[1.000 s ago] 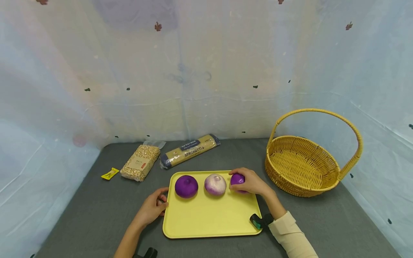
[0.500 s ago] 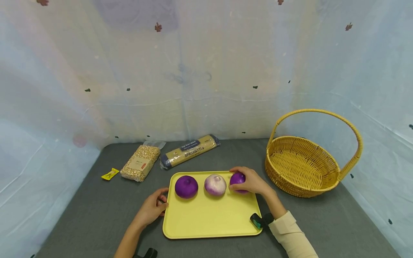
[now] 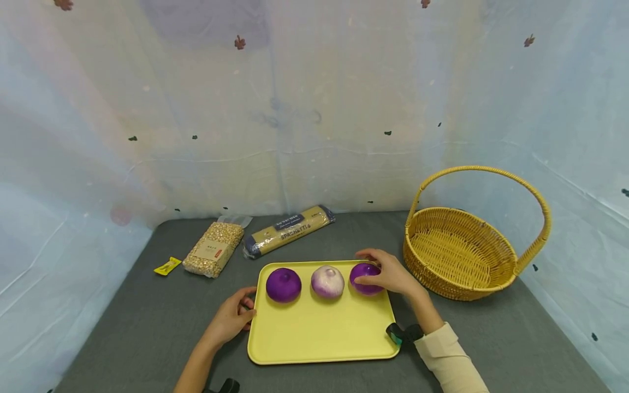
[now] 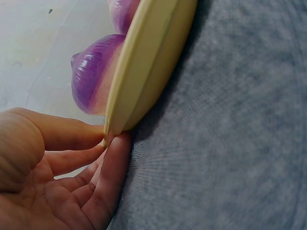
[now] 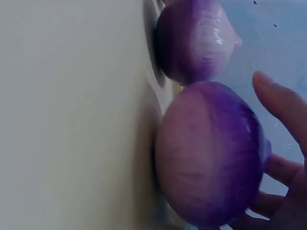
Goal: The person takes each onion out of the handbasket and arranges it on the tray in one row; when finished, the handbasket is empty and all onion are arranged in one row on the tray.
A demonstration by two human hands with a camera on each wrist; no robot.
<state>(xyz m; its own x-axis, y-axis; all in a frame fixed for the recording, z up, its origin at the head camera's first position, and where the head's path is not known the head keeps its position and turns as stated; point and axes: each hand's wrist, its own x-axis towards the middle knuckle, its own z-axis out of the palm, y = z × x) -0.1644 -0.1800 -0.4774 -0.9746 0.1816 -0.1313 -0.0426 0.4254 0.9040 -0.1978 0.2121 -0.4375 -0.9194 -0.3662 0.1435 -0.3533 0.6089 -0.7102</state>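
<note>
Three onions stand in a row on a yellow tray [image 3: 319,335]: a deep purple onion [image 3: 283,285] at left, a white-and-purple onion [image 3: 327,283] in the middle, and a glossy purple onion [image 3: 362,270] at right. My left hand [image 3: 230,316] pinches the tray's left rim between thumb and fingers, as the left wrist view shows. Around the right onion lies my right hand [image 3: 393,274], its fingers loosely spread. In the right wrist view the thumb [image 5: 283,103] is apart from that onion [image 5: 208,153]. Whether the other fingers touch its far side I cannot tell.
A wicker basket [image 3: 454,290] with a tall handle stands right of the tray. Behind the tray lie a spaghetti pack [image 3: 290,230] and a bag of pale grains or beans [image 3: 214,248]. A small yellow packet [image 3: 167,266] is at the far left of the grey table [image 3: 147,327].
My right hand has loosened from the right onion and shifted slightly right, so more of the onion shows. The left hand and the tray have stayed in place.
</note>
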